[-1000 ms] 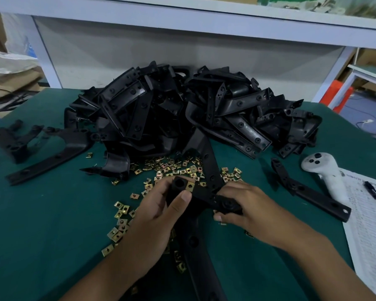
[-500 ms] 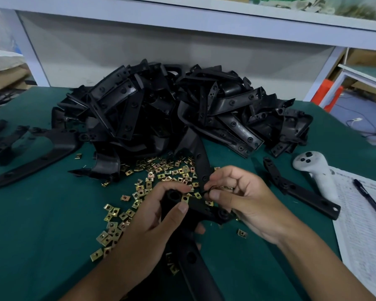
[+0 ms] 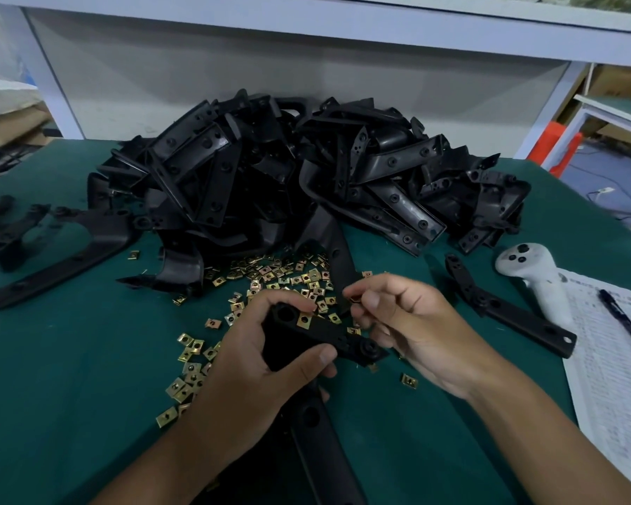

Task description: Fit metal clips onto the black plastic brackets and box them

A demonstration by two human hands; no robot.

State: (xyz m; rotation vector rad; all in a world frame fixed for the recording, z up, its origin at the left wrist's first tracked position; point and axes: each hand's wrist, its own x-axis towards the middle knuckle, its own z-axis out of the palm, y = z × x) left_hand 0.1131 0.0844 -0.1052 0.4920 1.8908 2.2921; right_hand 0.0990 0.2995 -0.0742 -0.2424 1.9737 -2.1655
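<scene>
Green felt covered the desk [image 3: 70,377], seen in the single head view. At lower centre of the frame the left hand [image 3: 255,362] gripped a black plastic bracket [image 3: 306,337], thumb curled over its near edge and fingers wrapped over its far end. One brass-coloured metal clip [image 3: 304,320] sat fitted on the bracket's upper face, beside a round hole. Just right of it, the right hand [image 3: 416,333] pinched a small clip [image 3: 354,299] between thumb and forefinger, held slightly above the bracket's right end; the remaining fingers were curled. Whether this clip touched the bracket could not be told.

Loose clips [image 3: 270,275] lay scattered on the felt from centre frame down to the lower left. Behind them, a large heap of brackets [image 3: 306,176] filled the upper middle of the frame. Single brackets lay apart: one long piece [image 3: 59,264] at left, another [image 3: 507,311] at right. A white handheld controller [image 3: 536,275] rested at the right edge, touching a printed sheet [image 3: 616,377] on which a dark pen [image 3: 623,322] lay. A further long black part [image 3: 321,442] ran beneath the left hand to the bottom edge.
</scene>
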